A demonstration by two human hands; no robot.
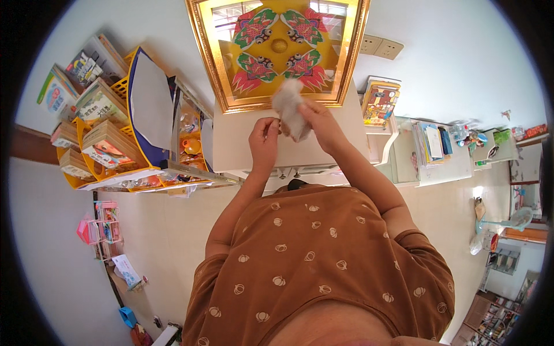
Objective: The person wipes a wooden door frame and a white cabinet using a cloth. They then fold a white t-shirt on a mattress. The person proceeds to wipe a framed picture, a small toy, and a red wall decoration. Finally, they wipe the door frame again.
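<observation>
My right hand (322, 125) grips a crumpled whitish-grey cloth (291, 108), which is blurred. Just left of the cloth, my left hand (264, 135) has its fingers curled and thumb pressed in; whether something small is pinched there cannot be made out. Both hands are above the pale top of a cabinet (233, 142). Behind them a gilt picture frame (346, 82) stands on that top at the wall, and the cloth overlaps its lower edge. Under its glass is a yellow picture with several colourful fish (257, 28), partly covered by reflections.
On the left stands a yellow and blue rack (149, 104) of books, beside a shelf with plastic toys (190, 145). To the right are a wall socket (381, 46), a boxed or bound colourful item (381, 104) and upright folders (433, 142). A fan (519, 218) stands farther right.
</observation>
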